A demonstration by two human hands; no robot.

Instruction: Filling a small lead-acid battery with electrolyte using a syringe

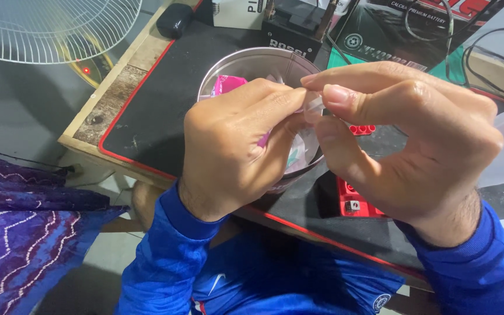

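My left hand [234, 146] and my right hand [415, 140] meet over a round metal bowl [228, 61] on a black mat. Both pinch the same small clear plastic wrapper [312, 108] between thumb and fingertips. A pink piece [227, 84] shows behind my left hand, partly inside the bowl, and part of it runs under my left fingers. What the wrapper holds is hidden by my fingers.
The black mat with a red border [158, 105] covers a wooden table [109, 93]. A red block [354, 204] lies under my right hand. Dark boxes [290, 29] and cables [485, 46] stand at the back, a white fan guard [48, 29] at the far left, purple cloth [24, 221] lower left.
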